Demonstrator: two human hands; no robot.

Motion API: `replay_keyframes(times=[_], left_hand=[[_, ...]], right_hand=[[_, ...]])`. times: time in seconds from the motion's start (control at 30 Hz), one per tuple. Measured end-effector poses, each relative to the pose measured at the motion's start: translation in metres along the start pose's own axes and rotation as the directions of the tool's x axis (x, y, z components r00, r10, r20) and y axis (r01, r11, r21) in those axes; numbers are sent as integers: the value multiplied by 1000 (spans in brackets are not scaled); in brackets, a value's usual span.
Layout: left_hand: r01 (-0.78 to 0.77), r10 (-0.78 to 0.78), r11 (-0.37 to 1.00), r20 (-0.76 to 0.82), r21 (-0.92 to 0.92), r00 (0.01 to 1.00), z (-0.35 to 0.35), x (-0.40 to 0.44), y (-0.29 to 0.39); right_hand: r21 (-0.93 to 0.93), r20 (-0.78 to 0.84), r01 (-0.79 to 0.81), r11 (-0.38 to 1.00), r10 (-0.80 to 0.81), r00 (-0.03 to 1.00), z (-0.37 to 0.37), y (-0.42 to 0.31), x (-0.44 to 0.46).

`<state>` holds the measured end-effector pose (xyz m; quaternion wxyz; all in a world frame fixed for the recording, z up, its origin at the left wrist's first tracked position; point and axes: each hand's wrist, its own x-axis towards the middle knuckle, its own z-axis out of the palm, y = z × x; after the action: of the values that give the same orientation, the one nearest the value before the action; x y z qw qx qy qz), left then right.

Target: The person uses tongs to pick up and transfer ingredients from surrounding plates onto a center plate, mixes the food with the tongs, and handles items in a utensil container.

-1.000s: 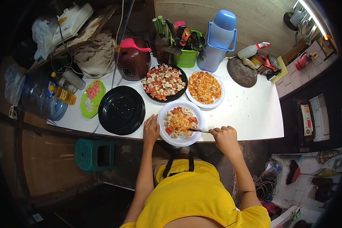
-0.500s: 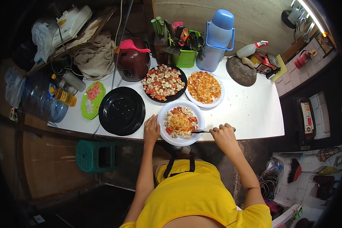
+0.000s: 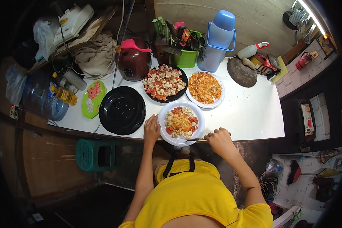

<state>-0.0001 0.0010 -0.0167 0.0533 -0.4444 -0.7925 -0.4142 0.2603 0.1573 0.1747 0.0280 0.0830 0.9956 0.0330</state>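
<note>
At the table's front edge sits a white plate [image 3: 163, 133] with a mound of shredded orange food [image 3: 179, 122] ringed by sliced pieces. My left hand [image 3: 152, 128] rests against the plate's left rim, its fingers close together; whether they grip the rim is hard to tell. On the right, my right hand [image 3: 219, 140] is closed round the handle of a metal utensil [image 3: 195, 140], whose tip lies at the plate's lower right rim. Behind are a black plate of sliced pieces [image 3: 164, 83] and a white plate of shredded orange food [image 3: 205, 87].
Stacked black plates [image 3: 122, 110] stand left of my left hand, beside a green tray [image 3: 92, 99] with pink and white pieces. A rice cooker [image 3: 134, 62], a green utensil holder [image 3: 185, 59], a blue flask [image 3: 217, 43] and a dark domed lid [image 3: 241, 73] line the back.
My right hand has shifted slightly left and down. The utensil's tip has moved from the food to the plate's lower right rim. My left hand has stayed at the left rim.
</note>
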Motion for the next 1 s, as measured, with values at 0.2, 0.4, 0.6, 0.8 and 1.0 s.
replay_keyframes(times=[0.2,0.4,0.6,0.8,1.0], left_hand=[[3,-3,1000,4,0,1000,0,1,1],[7,-7,1000,15,-6,1000,1,-1,-2],[3,-3,1000,17,-7,1000,3,-3,-5],[1,-1,1000,8,-5,1000,2,-2,-4],[3,-3,1000,6,6,1000,1,0,1]], right_hand=[[-3,-35,-12,1000,12,999,6,5,4],[31,35,-80,996,79,996,-1,6,-2],[98,-77,-221,970,228,971,-4,7,-13],[106,-161,-290,951,304,939,13,4,0],[37,-308,-162,986,166,937,18,-7,55]])
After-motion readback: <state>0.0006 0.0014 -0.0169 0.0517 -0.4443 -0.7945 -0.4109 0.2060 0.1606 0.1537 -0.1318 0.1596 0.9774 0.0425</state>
